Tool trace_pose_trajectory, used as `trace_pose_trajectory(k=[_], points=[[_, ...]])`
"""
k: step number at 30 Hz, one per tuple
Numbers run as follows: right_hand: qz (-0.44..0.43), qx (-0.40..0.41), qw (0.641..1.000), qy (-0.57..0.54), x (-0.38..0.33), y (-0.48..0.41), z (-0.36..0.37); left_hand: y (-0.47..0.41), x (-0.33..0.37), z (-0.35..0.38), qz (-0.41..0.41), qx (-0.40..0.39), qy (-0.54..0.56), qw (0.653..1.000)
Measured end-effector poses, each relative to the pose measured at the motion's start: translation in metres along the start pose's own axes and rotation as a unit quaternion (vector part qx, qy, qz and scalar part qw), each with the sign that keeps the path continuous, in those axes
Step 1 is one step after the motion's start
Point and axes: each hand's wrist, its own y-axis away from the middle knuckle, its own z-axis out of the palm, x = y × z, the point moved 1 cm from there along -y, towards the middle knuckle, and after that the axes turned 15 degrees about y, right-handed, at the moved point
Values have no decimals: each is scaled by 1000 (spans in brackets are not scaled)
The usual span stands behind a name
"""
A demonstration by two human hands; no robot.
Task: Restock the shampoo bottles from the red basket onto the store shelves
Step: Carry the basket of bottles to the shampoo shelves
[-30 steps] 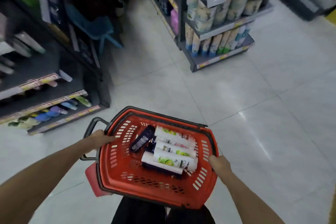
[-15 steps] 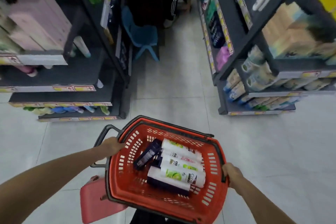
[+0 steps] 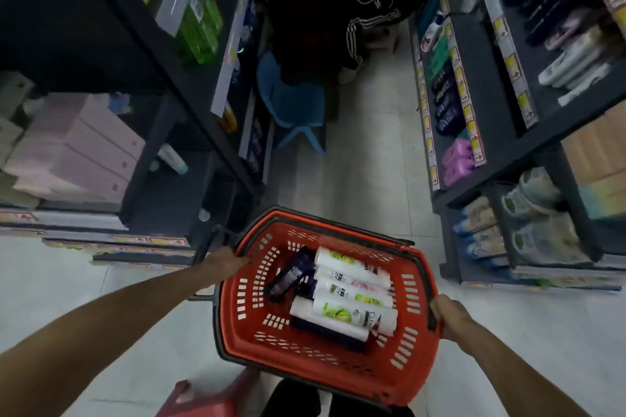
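Head view: the left hand point(image 3: 223, 264) is gripping the left rim of the red basket point(image 3: 305, 360) and the right hand point(image 3: 450, 318) is gripping its right rim. Fingers are curling over the edge on both sides, holding it above the floor point(image 3: 366, 179) between the shelves point(image 3: 481, 85). The bottles point(image 3: 352, 298) are all lying on their sides on the basket's bottom, the white ones packed side by side toward the right wall with dark ones beside and beneath. Restocking is therefore judged as barely beginning, with none being lifted out.
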Motion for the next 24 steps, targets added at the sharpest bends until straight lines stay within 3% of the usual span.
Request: trace_pose_trajectory(k=[4,10,19,24], points=[[-30,5,1000,9,-92,-33,-50,-3,85,-10,14,60,-12,998],[-52,8,998,39,-193,-51,-110,-47,177,-27,-9,87,-38,995],[-61,25,997,46,-322,-121,-183,-146,331,-66,-8,66,-34,997],[-48,38,998,9,-376,-109,-208,-201,404,-86,5,24,-75,997]])
